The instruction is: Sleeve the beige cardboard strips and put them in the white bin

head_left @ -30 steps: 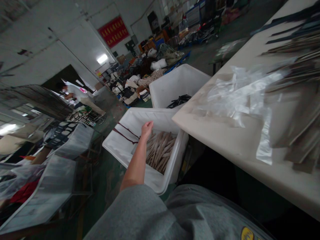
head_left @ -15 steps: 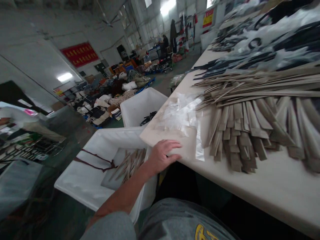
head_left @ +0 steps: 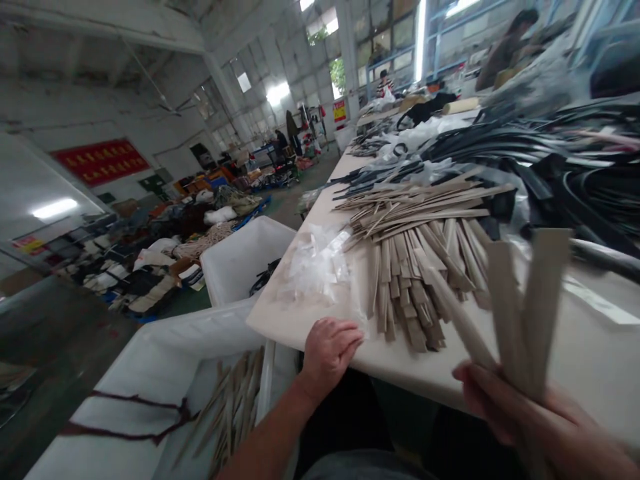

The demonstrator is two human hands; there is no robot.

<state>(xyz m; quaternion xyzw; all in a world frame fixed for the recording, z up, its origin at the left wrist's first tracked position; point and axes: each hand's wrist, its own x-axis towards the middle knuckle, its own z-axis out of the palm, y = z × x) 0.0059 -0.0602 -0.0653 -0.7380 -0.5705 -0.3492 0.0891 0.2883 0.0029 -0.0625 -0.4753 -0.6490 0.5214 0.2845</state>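
Note:
My left hand (head_left: pixel 327 351) rests on the near edge of the cream table (head_left: pixel 595 333), fingers curled over a clear plastic bag (head_left: pixel 361 320) at the corner. My right hand (head_left: pixel 530 420) is closed around a few tan flat strips (head_left: pixel 520 300) that fan upward, low at the right. A heap of the same tan strips (head_left: pixel 415 267) lies on the table just beyond both hands. Crumpled clear bags (head_left: pixel 317 263) lie left of the heap. Below the table's corner stands a white bin (head_left: pixel 150 373) with more tan strips (head_left: pixel 235 407) and a dark red strap inside.
A second white bin (head_left: pixel 240 257) with black items stands farther back on the floor. Black straps (head_left: pixel 575 167) pile up across the far right of the table. Piles of goods (head_left: pixel 190 233) cover the floor at left. People work in the distance.
My view has swung right, from the bin onto the table. My left hand came out of the bin to the table's edge. My right hand has come into view holding tan strips.

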